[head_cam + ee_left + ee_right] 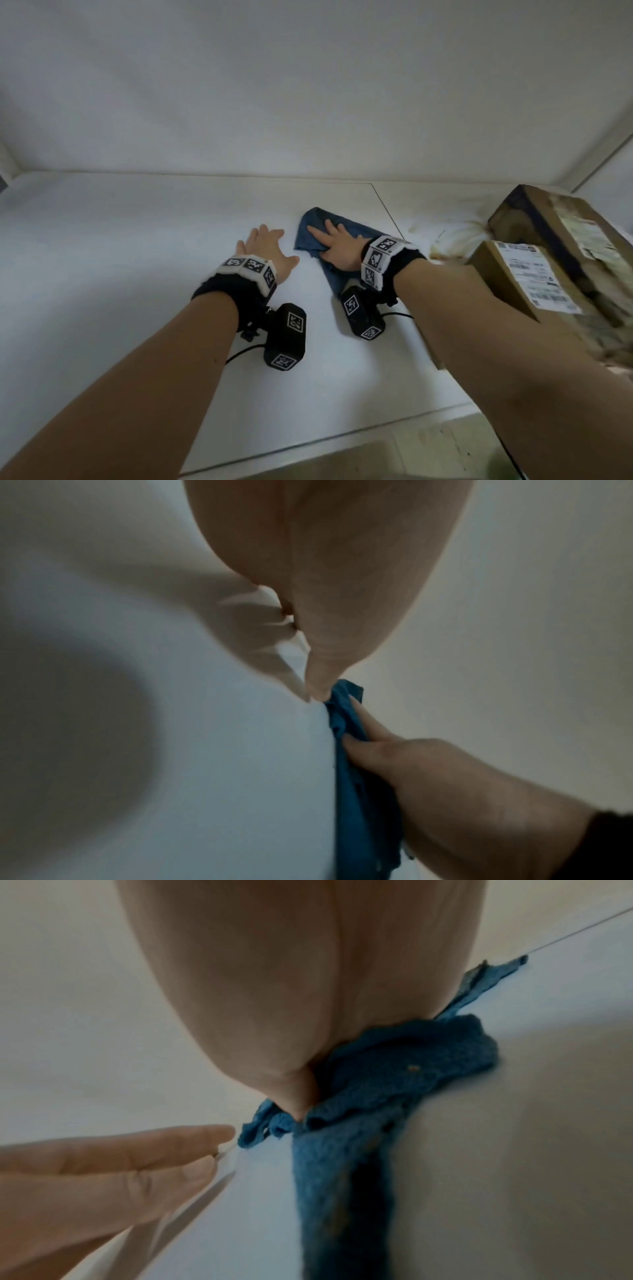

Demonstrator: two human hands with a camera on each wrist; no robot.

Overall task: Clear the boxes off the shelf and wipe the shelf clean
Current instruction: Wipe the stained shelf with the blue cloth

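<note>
Head view: at centre frame, the right hand is pressing flat, fingers spread, on the blue cloth, wiping the shelf. The left hand is lying flat beside it, fingers straight, likely bracing. Boxes are sitting at the right edge.

Left wrist view: the cloth is lying lower centre under the right hand.

Right wrist view: the cloth is bunching at centre; the left hand's fingers are lying lower left.

The head camera is looking forward and down from above both forearms onto the flat white shelf board, taking in the pale back wall and the two brown cardboard boxes at the right edge. The left wrist camera is sitting very near the board, facing along the left hand towards the crumpled blue cloth. The right wrist camera is looking just as closely along the right hand. All three views are sharing the cloth and both hands.
</note>
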